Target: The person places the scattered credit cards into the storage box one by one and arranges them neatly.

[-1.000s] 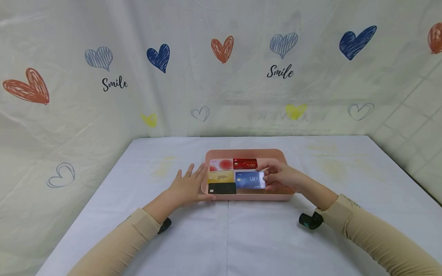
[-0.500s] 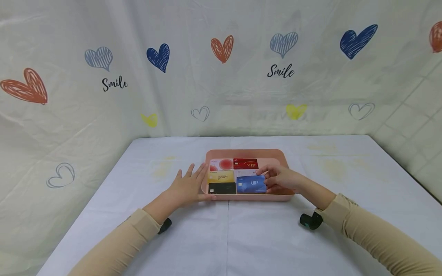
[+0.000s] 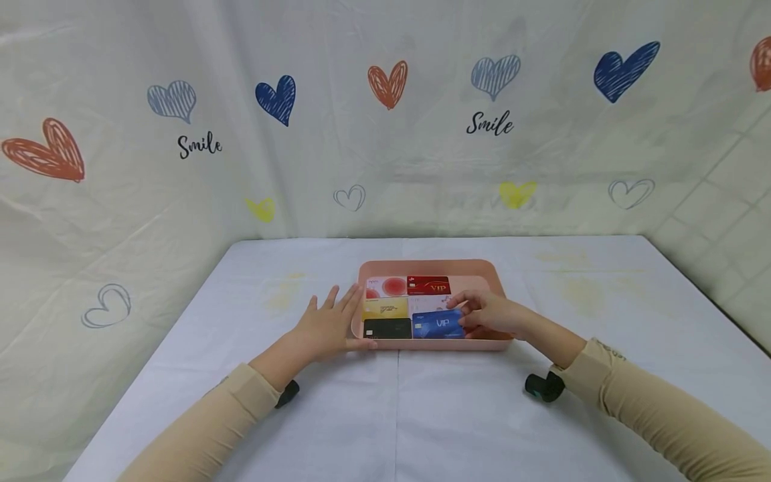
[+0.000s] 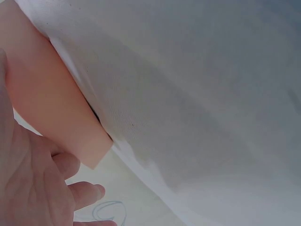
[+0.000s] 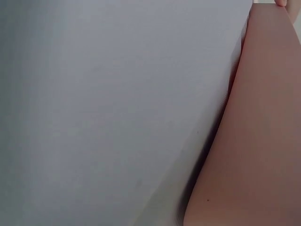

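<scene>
A pink tray point(image 3: 434, 345) holds several cards laid in rows. My right hand point(image 3: 490, 313) pinches the right edge of a blue VIP card point(image 3: 438, 325) at the tray's front, beside a black card point(image 3: 387, 329). Behind the blue one, a pale card point(image 3: 429, 304) lies partly under my fingers. A gold card point(image 3: 385, 308) is to its left; a pink-patterned card point(image 3: 385, 287) and a red VIP card point(image 3: 428, 285) form the back row. Fingers spread, my left hand point(image 3: 325, 330) rests against the tray's left end, thumb on the front corner. The right wrist view shows only the tray's outer wall point(image 5: 263, 108).
A white cloth point(image 3: 337, 415) covers the table under the tray. Behind it hangs a pale curtain point(image 3: 325, 147) printed with hearts and "Smile". Dark wrist cameras point(image 3: 544, 387) sit below both cuffs.
My right hand has drawn the blue VIP card towards the tray's front edge and lowered it level with the black card, uncovering the pale card behind. My left hand stays in place.
</scene>
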The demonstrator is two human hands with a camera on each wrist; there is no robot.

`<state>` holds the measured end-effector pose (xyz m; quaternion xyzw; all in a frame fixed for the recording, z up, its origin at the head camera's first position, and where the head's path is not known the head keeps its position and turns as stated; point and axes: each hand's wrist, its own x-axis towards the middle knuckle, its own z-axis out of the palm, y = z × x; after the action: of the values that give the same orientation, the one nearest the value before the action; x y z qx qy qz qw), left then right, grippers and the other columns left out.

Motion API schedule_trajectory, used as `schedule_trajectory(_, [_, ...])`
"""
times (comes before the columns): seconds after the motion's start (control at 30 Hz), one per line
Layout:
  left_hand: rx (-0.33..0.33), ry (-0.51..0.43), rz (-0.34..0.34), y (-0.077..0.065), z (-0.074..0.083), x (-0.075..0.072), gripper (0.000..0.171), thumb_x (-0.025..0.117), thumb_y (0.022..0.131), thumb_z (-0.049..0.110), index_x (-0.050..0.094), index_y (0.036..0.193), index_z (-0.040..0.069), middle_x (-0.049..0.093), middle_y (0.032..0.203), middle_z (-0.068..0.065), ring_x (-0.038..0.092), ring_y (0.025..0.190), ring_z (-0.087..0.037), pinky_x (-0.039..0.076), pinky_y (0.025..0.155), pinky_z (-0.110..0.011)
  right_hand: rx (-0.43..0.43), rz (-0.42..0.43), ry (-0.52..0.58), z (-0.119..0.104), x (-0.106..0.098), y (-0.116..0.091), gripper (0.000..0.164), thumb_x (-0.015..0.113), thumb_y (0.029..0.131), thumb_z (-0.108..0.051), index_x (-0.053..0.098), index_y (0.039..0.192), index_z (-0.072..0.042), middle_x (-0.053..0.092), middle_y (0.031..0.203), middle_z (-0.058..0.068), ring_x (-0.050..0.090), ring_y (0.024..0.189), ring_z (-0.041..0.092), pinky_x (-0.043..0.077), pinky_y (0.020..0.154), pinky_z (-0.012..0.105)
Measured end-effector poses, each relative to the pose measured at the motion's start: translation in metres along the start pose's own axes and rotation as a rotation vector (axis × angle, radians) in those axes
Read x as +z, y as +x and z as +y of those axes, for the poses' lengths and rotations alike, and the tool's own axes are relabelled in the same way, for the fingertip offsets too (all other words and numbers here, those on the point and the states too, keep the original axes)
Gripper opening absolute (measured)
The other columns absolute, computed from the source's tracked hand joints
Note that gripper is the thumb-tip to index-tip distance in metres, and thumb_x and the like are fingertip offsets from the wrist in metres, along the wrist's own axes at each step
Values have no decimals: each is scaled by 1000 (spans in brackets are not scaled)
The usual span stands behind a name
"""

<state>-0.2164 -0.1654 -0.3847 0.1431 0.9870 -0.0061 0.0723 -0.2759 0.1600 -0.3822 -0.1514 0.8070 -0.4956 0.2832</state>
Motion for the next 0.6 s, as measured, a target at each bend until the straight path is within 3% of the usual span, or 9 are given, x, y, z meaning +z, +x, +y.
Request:
schedule_trajectory(0.27, [3,-12,-6,-1,1,-2,110,58,88,76,13,166,13,14,171,-6,13,154,-42,16,116,-70,-81,24,-234,3,-3,2,45,81,87,-9,59,126,-1,57,100,12,57,95,26,55,78,28])
schedule_trajectory(0.6, [5,-11,-10,-2,1,-3,111,58,88,76,13,166,12,14,171,-6,13,154,-42,17,116,-70,-147,8,-410,2,-1,0,46,81,83,0,59,123,-4,57,99,9,60,84,21,58,78,32])
